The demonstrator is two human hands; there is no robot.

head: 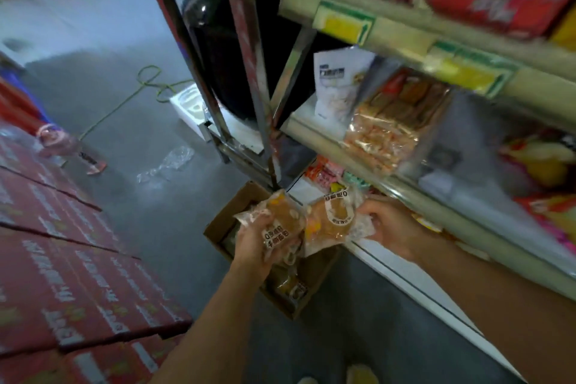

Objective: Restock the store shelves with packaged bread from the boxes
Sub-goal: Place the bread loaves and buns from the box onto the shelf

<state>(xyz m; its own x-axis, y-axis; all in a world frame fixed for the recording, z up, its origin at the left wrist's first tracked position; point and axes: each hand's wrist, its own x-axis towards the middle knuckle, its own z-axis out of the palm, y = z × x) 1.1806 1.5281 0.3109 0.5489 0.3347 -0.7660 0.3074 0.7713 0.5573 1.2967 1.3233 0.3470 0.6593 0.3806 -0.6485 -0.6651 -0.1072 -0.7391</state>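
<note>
I see the left hand (258,243) gripping a clear crinkly bread pack (282,229); the right hand (391,227) pinches a second clear bread pack (330,221). Both packs touch, above the open brown cardboard box (218,223), beside the pale metal shelf (405,196).

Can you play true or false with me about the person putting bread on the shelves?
1. Each hand holds a packet of bread. True: the left hand grips one bread packet and the right hand grips another packet.
2. The cardboard box sits on a shelf. False: it is on the floor, below the hands.
3. The box is empty. False: more packets lie inside.
4. A green cord lies on the floor. True.
5. The stacked cartons on the left are blue. False: they are red.
</note>
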